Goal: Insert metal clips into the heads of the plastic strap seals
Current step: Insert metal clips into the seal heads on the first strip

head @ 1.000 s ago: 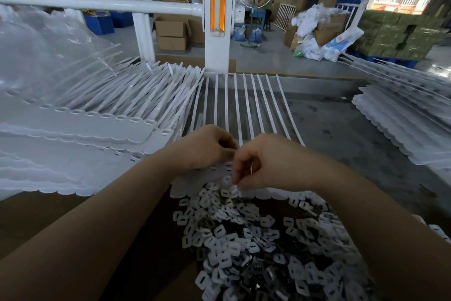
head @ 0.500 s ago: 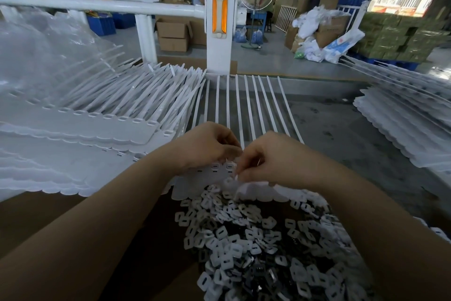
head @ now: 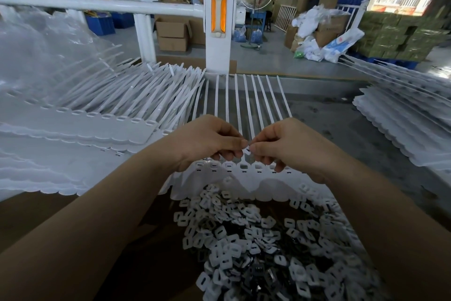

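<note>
Centrally, head view: left hand (head: 207,140) and right hand (head: 284,145) meeting fingertip to fingertip, pinching small white clip piece (head: 247,151) together, hovering just above heads of strap seal sheet (head: 244,167) lying on bench (head: 341,129). Clip pile (head: 256,239) heaping nearer, between forearms. Seal stacks (head: 85,117) lying left; more stacks (head: 402,125) lying right.

I see both bare forearms reaching in from the near corners and converging toward the middle. My left hand (head: 207,142) is knuckles-up, fingers (head: 238,143) curled under, thumb and forefinger pinched at the tips. My right hand (head: 288,144) mirrors it, curled and pinching. The two pinches meet, fingertips all but touching.
</note>
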`<state>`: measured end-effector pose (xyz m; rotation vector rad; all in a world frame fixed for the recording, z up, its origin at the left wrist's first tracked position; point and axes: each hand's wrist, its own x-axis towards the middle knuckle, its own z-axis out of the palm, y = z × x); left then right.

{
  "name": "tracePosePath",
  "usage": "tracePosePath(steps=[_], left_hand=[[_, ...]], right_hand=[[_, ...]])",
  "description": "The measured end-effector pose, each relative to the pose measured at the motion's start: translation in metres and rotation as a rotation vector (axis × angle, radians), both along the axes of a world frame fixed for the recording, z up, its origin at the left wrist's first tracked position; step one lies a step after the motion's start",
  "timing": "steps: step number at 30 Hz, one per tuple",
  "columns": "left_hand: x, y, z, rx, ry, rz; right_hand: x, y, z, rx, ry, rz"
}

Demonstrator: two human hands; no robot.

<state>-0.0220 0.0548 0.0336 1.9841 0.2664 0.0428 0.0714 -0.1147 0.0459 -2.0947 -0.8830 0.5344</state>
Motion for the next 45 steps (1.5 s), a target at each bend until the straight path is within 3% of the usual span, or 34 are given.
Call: tracePosePath(steps=[7,11,14,23,45], left_hand=[[0.001,-0.004,0.001,0.091,-0.003,0.009],[0.005,-0.006,-0.005,0.093,-0.005,0.142],[0.007,-0.01,-0.007,0.045,0.037,0.169],[0.01,-0.015,-0.01,0.292,0.111,0.193],[0.016,-0.012,-0.006,0.413,0.222,0.059]], right_hand=[[0.0,0.002,-0.002,-0.027,-0.05,0.012],[0.005,-0.002,-0.001,-0.297,-0.228,0.066],[0.003,-0.002,-0.003,-0.436,-0.233,0.119],[0.002,0.0,-0.007,-0.433,-0.239,0.152],[0.006,0.001,-0.01,-0.419,-0.208,0.152]])
